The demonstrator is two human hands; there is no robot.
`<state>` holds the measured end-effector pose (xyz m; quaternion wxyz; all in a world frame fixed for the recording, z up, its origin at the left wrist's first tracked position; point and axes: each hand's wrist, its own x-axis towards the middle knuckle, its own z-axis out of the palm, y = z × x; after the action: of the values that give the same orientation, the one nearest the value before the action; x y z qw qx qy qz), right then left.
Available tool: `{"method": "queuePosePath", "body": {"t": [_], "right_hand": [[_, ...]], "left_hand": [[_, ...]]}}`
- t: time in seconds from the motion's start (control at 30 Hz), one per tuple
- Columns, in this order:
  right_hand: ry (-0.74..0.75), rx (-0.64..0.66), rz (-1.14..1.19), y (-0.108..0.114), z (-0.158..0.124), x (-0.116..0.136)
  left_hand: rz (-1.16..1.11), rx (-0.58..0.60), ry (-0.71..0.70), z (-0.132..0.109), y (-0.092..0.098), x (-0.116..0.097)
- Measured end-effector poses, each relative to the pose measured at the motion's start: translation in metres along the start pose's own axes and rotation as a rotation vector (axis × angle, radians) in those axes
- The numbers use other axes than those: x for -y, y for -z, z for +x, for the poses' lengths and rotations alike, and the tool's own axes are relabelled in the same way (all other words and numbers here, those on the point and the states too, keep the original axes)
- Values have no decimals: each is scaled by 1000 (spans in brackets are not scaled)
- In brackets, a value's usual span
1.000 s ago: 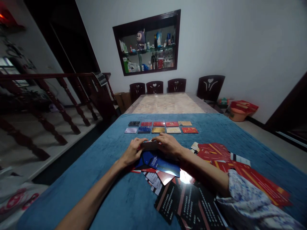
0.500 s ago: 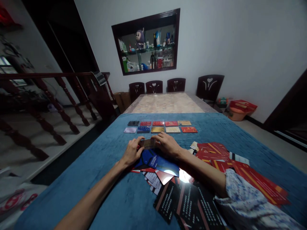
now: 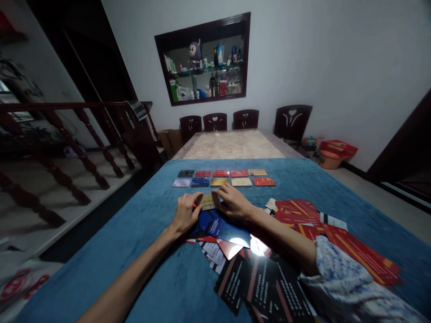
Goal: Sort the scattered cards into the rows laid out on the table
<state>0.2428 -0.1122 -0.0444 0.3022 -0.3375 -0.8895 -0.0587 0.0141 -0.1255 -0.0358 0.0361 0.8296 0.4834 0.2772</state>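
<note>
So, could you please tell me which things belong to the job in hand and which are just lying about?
In hand: tan card between left hand and right hand; two card rows; loose card pile.
Lying about: black leaflets, chairs, wall cabinet.

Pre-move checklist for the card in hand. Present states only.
1. Tan card pinched at both ends, by left hand and right hand: ok.
2. Only one card in the pinch: cannot tell, as fingers cover its ends.
3. Card face turned up toward the camera: ok.
4. Laid-out rows, two rows of five, straight with no overlaps: ok.
5. Bare blue cloth between the rows and the hands: ok.
6. Loose pile tidy: not ok, its cards overlap at all angles.
</note>
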Motion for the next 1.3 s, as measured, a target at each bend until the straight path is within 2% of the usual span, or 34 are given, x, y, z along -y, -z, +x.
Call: {"method": "queuePosePath", "body": {"t": [0.2, 0.73, 1.3], "right_hand": [[-11, 10, -8, 2, 1, -4], [-112, 213, -161, 28, 2, -14], [-222, 325, -179, 62, -23, -48]], "left_hand": [[9, 49, -41, 2, 1, -1], [132, 122, -92, 25, -1, -11], [177, 275, -194, 68, -17, -52]]}}
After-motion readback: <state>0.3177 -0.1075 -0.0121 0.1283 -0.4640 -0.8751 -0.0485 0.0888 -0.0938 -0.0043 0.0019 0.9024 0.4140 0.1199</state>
